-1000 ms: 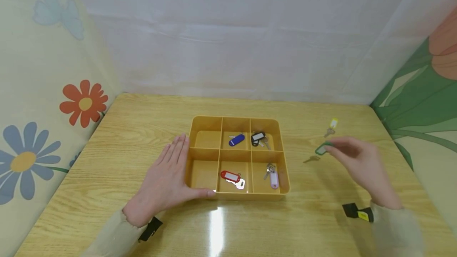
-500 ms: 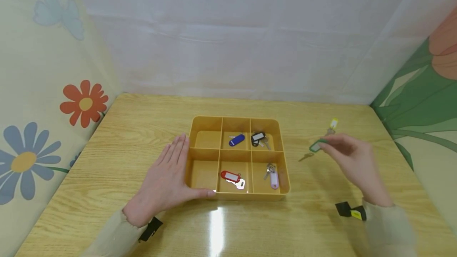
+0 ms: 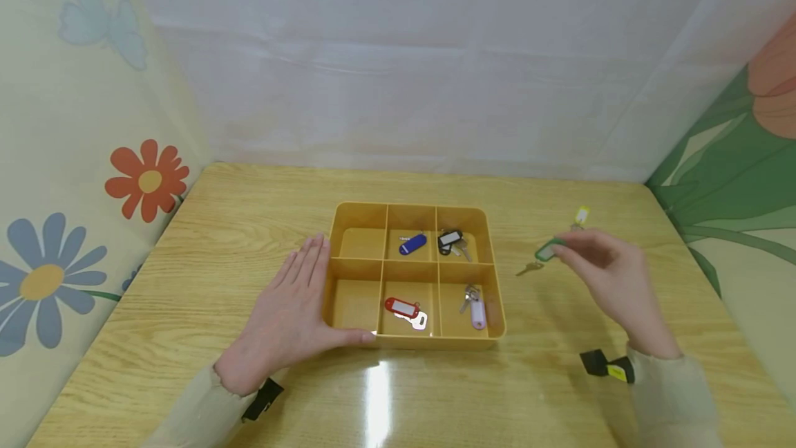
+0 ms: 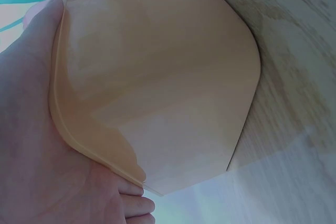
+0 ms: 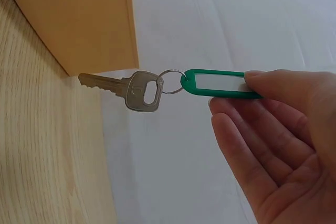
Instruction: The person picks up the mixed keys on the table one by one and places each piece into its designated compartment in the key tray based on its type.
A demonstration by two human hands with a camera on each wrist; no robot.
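Note:
A yellow divided tray [image 3: 435, 342] sits mid-table. My left hand [image 3: 289, 306] lies with straight fingers along its left side, thumb at the front rim; in the left wrist view the palm rests against the tray's wall [image 4: 157, 77]. Right of the tray, my right hand [image 3: 606, 275] pinches a green key tag [image 3: 548, 250] by one end between thumb and fingers. A metal key [image 5: 143, 92] hangs from the tag's ring [image 5: 172, 81], its blade pointing toward the tray. In the tray are a blue tag [image 3: 412, 244], a black tag [image 3: 450, 240], a red tag [image 3: 401, 308] and a lilac tag [image 3: 477, 313], with keys.
A yellow-edged tag [image 3: 582, 214] lies on the table behind my right hand, its key mostly hidden by the hand. The wooden table [image 3: 261, 199] meets a white cloth [image 3: 398, 88] at the back. Flower-printed panels [image 3: 56, 123] stand at both sides.
My right hand has moved left toward the tray, carrying the green key tag and its key. The left hand and the tray have stayed put.

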